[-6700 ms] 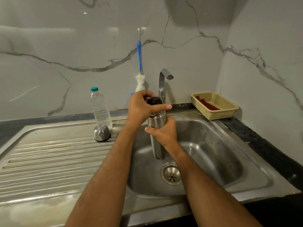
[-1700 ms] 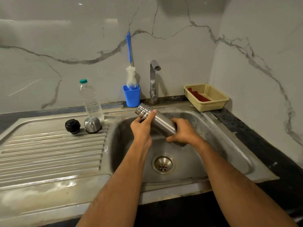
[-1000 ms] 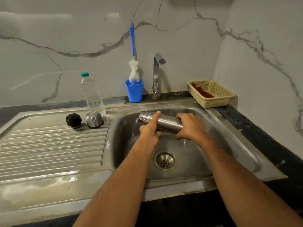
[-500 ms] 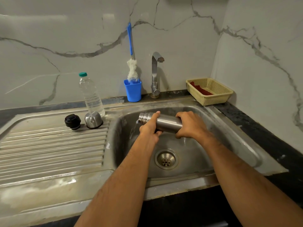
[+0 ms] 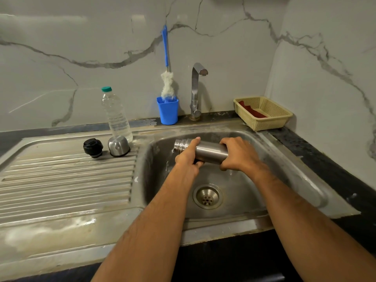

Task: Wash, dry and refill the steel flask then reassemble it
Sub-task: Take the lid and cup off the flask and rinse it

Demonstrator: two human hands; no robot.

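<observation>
Emptying step: black stopper [image 5: 92, 147] and steel cup [image 5: 118, 145] parked on the drainboard, left. Steel flask [image 5: 205, 151] lies level over the sink [image 5: 301, 180], mouth left, water dribbling out. Left hand [image 5: 188, 157] clamps its neck, right hand [image 5: 237, 154] its base. Advice: lift the base, mouth toward the drain [image 5: 207, 197], until flow stops.

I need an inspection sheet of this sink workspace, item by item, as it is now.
Surface: steel sink with ribbed drainboard, stained.
Job's things: flask held sideways over the basin, mouth left, water spilling; black stopper and steel cup on the drainboard; water bottle behind them.
Clutter: bottle brush in blue cup; basket with red cloth.
Hands: left hand and right hand grip the flask.
Cables: nothing seen.
Surroundings: tap, marble wall.
</observation>
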